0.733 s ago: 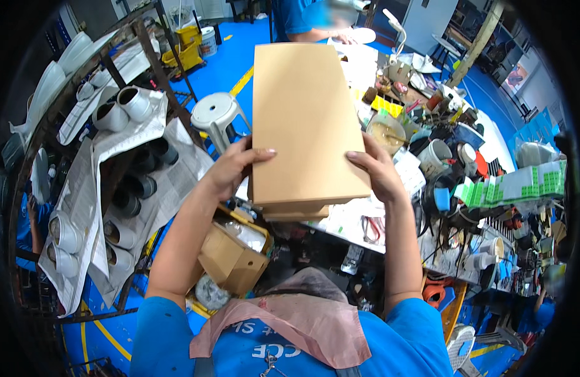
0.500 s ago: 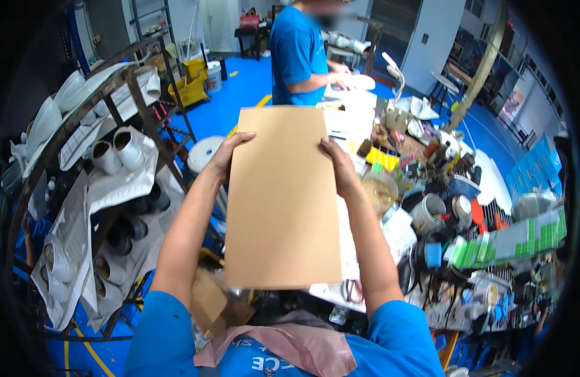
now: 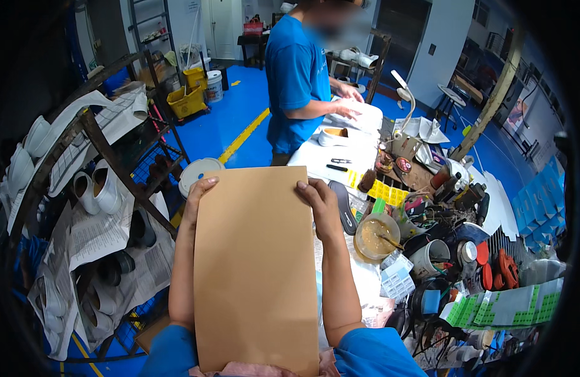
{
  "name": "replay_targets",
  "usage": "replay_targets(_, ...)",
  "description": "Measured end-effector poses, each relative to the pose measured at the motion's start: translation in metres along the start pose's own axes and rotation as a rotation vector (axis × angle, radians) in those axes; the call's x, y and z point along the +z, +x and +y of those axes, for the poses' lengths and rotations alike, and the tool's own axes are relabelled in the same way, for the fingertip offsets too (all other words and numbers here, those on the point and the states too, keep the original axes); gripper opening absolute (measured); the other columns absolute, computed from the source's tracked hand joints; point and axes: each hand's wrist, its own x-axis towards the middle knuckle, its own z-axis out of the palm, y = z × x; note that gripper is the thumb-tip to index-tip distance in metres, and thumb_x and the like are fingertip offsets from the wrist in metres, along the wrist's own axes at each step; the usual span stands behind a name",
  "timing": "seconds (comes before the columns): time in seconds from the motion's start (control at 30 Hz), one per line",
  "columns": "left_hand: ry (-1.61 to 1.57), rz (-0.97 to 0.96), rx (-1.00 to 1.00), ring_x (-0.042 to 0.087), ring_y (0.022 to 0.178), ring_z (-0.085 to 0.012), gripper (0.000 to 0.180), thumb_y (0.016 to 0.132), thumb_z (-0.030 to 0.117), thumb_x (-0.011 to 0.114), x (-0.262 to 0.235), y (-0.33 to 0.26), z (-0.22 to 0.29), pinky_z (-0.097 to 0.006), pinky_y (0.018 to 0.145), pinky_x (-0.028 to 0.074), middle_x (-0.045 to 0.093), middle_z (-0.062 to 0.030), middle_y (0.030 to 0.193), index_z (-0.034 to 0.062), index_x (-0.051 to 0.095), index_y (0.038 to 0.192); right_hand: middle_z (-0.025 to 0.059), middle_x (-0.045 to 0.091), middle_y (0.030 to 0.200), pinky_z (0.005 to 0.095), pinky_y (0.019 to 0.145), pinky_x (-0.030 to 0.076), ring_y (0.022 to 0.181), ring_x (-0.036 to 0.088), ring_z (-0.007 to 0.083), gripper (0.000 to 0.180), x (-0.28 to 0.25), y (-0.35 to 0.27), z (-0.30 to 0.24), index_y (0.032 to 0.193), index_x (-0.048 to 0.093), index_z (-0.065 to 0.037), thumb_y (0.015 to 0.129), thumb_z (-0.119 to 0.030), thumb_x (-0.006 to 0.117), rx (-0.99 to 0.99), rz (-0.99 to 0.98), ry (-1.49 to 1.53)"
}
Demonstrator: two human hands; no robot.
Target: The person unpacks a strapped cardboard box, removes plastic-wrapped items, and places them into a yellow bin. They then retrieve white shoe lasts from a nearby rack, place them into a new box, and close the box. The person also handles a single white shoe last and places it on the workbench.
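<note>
A plain rectangular piece of brown cardboard (image 3: 255,270) fills the middle, its lower end against my body. Only its broad flat face shows; whether it is a box or a sheet I cannot tell. At its upper left edge, my left hand (image 3: 197,200) grips it with the thumb on top. My right hand (image 3: 322,204) holds the upper right edge the same way, the other fingers partly hidden. Just right of that hand, a dark shoe sole (image 3: 343,207) and a bowl of cloudy liquid with a stick (image 3: 376,236) rest on the white-covered table (image 3: 309,151).
Across the table a co-worker in blue (image 3: 296,75) has both hands over white material, near a white shoe (image 3: 333,137). Racks of white shoes (image 3: 108,188) stand left, beside a white lidded bucket (image 3: 202,169). Tools, tubs and green-white sheets (image 3: 503,308) crowd the right.
The cardboard and both my hands are lower in view and further left, closer to my body. The co-worker's hands are now apart. My grip on the cardboard is kept.
</note>
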Motion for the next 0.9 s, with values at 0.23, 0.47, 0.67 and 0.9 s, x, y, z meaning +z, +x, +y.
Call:
replay_targets(0.23,0.136,-0.033,0.028,0.055,0.06,-0.012,0.031,0.078,0.028,0.053,0.018,-0.019,0.021,-0.023,0.053,0.042,0.058,-0.0055,0.071,-0.0013,0.057,0.088,0.0119,0.062,0.078,0.024,0.067,0.045,0.07,0.059,0.0135,0.027,-0.006,0.007,0.016,0.086,0.056,0.007,0.072,-0.014,0.067,0.062,-0.028,0.233)
replay_targets(0.47,0.122,-0.024,0.077,0.055,0.066,-0.0118,0.03,0.077,0.025,0.055,0.017,-0.005,0.017,-0.022,0.06,0.043,0.058,-0.0053,0.077,-0.0013,0.057,0.091,0.012,0.061,0.078,0.025,0.067,0.047,0.071,0.059,0.0151,0.024,-0.009,0.011,0.021,0.088,0.054,0.007,0.071,-0.007,0.065,0.086,-0.06,0.368)
replay_targets(0.67,0.185,-0.091,0.03,0.055,0.081,-0.0131,0.035,0.076,0.02,0.057,0.0,-0.002,0.002,-0.024,0.069,0.044,0.057,-0.0078,0.092,-0.0009,0.054,0.104,0.0222,0.04,0.121,0.0294,0.079,0.046,0.089,0.057,0.0205,0.072,-0.006,0.004,0.047,0.13,0.019,0.002,0.073,-0.006,0.06,-0.114,0.001,0.337)
replay_targets(0.9,0.35,0.252,0.181,0.049,0.104,-0.0215,0.06,0.08,0.038,0.06,0.026,-0.04,0.009,-0.029,0.087,0.04,0.048,-0.0174,0.116,-0.0045,0.044,0.119,0.0256,0.036,0.127,0.0328,0.093,0.036,0.116,0.04,0.0288,0.066,0.002,-0.011,0.01,0.126,0.032,0.005,0.075,-0.026,0.062,0.063,0.057,-0.087)
